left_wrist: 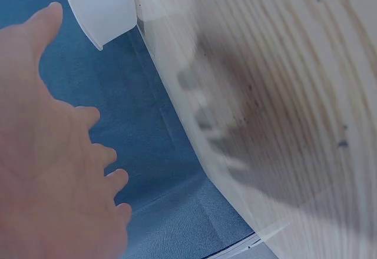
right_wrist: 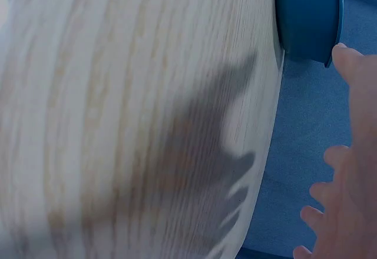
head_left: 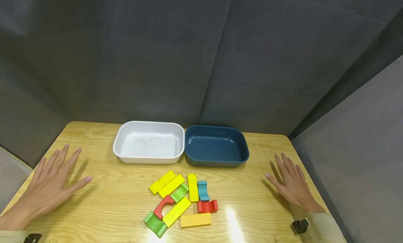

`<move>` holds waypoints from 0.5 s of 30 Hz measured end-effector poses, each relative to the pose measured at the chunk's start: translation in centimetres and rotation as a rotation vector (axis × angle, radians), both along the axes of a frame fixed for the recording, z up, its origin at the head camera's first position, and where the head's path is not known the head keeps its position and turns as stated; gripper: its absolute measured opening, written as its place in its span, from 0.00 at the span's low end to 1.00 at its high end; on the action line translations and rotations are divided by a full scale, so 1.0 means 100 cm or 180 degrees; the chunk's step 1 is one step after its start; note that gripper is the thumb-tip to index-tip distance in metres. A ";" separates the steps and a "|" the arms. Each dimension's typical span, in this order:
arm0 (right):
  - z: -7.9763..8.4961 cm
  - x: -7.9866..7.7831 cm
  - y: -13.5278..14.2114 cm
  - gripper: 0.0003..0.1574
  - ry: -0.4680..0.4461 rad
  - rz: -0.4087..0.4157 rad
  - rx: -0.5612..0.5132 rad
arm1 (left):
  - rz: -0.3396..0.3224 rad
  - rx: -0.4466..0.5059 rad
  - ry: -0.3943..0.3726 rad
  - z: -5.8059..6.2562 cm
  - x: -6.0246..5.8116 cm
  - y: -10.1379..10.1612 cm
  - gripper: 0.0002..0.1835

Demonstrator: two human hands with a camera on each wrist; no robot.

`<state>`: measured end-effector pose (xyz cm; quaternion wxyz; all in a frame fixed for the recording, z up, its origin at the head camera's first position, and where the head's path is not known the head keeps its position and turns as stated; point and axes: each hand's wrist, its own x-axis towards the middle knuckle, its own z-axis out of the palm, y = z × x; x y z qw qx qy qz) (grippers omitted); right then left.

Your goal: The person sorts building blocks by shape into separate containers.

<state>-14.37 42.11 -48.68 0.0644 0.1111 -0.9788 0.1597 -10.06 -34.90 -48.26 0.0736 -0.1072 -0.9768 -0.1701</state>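
My left hand is held over the left side of the table, fingers straight and spread, with nothing in it. On the right side, my right hand hovers with straight fingers and casts a shadow on the wood. Between the hands lies a loose group of toy blocks: several yellow blocks, an orange-yellow block, green arches, red arches and a blue arch. Behind them stand a white tray and a dark blue tray, side by side.
The wooden table has its far edge just behind the trays. Dark grey cloth hangs at the back, and a lighter grey panel stands along the right side.
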 end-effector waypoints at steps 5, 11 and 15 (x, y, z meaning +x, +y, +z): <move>0.000 0.001 -0.001 0.59 -0.0032 -0.0019 0.0001 | 0.0002 -0.0004 0.0028 0.001 0.000 0.000 0.57; 0.002 0.001 -0.002 0.58 -0.0031 -0.0026 0.0003 | 0.0029 -0.0016 0.0082 0.004 -0.001 0.001 0.57; 0.003 0.000 -0.003 0.58 -0.0023 -0.0016 -0.0009 | 0.0039 0.0007 0.0095 0.005 -0.003 0.002 0.56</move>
